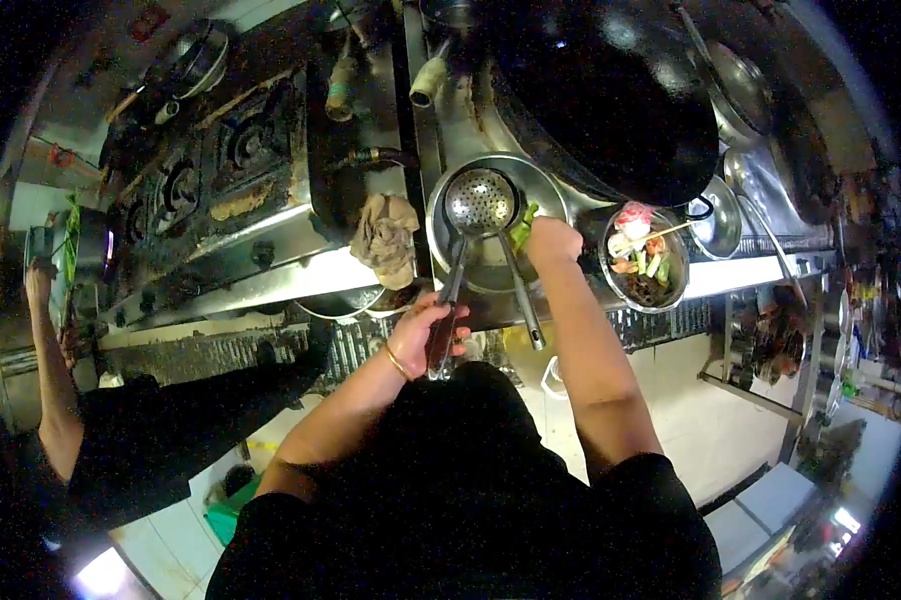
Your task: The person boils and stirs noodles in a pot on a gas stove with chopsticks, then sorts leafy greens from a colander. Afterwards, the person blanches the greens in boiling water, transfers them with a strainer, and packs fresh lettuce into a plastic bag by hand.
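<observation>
A metal bowl [550, 180] holds a perforated skimmer [480, 200]. Two long handles cross the bowl's near rim; which one belongs to the skimmer I cannot tell. My left hand [422, 338], with a bangle at the wrist, is closed around the dark left handle [447, 310]. The right handle [528, 310] rests untouched. Over the bowl's right side, my right hand [555, 243] is closed, with green vegetable pieces [522, 226] at its fingers. Just right of it stands a steel pot [682, 270] of cut vegetables [650, 262] with a thin stick across it.
A large black wok [610, 110] lies beyond the bowl. Left are a crumpled cloth [385, 240] and stove burners [245, 140]. Another metal bowl [717, 220] sits at right. At far left, a co-worker's arm [52, 350] reaches near long green leaves [71, 250].
</observation>
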A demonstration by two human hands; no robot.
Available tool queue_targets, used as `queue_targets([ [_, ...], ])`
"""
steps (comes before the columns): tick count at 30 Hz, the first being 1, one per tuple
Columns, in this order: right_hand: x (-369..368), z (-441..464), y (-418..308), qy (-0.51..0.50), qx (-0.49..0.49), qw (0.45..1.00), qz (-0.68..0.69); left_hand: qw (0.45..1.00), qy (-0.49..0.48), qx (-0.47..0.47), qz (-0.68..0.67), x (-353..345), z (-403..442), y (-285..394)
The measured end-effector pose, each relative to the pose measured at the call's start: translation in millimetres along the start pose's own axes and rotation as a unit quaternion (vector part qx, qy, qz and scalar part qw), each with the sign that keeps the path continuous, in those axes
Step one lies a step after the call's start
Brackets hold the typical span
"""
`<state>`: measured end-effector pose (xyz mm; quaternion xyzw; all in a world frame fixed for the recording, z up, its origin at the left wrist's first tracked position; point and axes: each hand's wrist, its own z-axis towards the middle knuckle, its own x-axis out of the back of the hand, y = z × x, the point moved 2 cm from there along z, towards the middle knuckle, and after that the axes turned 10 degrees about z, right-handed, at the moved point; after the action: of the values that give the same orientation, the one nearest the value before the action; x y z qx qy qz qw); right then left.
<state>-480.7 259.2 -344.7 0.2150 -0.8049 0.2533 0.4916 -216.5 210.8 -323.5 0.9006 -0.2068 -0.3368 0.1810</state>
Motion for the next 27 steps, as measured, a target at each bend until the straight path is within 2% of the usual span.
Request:
queue_targets([
  [3,21,-31,4,0.098,0.010,0.992,0.077,1.000,-0.010,0.017,-0.007,3,-4,6],
  [6,67,-75,22,0.196,0.002,0.956,0.221,0.999,-0.010,0.041,0.022,2,-9,15],
  [8,86,-88,58,0.262,-0.042,0.940,0.216,0.998,-0.022,0.042,0.035,4,-7,18],
  [10,101,-97,93,0.309,-0.042,0.939,0.143,0.998,-0.032,0.046,0.038,3,-7,22],
  [12,118,-111,85,0.286,-0.109,0.950,0.053,0.997,-0.018,0.049,0.050,-1,-8,25],
  [13,115,-106,82,0.217,-0.134,0.966,0.032,0.998,-0.024,0.048,0.045,-3,-9,28],
  [14,109,-104,66,0.211,-0.101,0.972,-0.003,0.998,-0.028,0.047,0.040,-5,-10,29],
  [16,82,-88,37,0.143,0.037,0.989,-0.032,0.997,-0.020,0.012,0.074,-1,-8,27],
  [18,49,-61,6,0.061,0.126,0.983,-0.119,0.995,-0.014,-0.011,0.099,3,-8,28],
  [20,30,-36,-18,0.044,0.167,0.979,-0.112,0.994,-0.012,-0.025,0.107,6,-9,32],
  [23,-5,-2,-12,0.011,0.194,0.974,-0.116,0.995,-0.001,-0.025,0.093,8,-14,36],
  [27,-8,4,-15,-0.110,0.176,0.958,-0.198,0.996,-0.008,-0.030,0.082,11,-19,34],
])
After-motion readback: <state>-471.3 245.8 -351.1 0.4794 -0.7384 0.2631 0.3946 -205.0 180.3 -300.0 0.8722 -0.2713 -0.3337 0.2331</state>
